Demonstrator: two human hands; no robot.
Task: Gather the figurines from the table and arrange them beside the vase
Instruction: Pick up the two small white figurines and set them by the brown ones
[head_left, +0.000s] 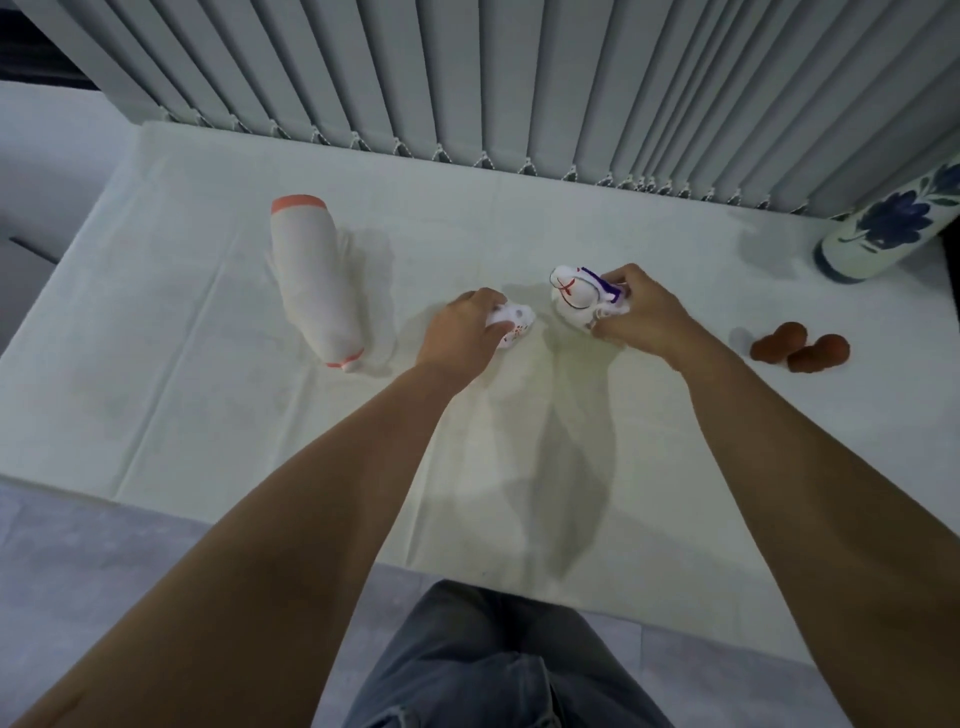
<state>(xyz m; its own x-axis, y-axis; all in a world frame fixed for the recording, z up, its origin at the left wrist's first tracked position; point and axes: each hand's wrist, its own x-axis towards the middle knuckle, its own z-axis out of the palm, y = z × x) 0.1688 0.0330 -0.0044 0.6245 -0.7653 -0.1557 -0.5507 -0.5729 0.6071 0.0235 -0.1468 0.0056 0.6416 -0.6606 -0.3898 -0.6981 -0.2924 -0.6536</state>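
Observation:
A white table (208, 395) holds the figurines. My left hand (462, 332) grips a small white figurine with red marks (514, 323) near the table's middle. My right hand (639, 317) grips a white figurine with purple and red lines (574, 293), just right of the other. A tall white figurine with orange bands (314, 283) stands to the left, apart from both hands. Two brown figurines (800, 347) lie at the right. The white vase with blue flowers (883, 228) stands at the far right edge, partly cut off.
Grey vertical blinds (467, 78) hang along the table's far edge. The table's near edge runs across the lower view, with grey floor (104, 571) and my jeans-clad legs (493, 670) below it.

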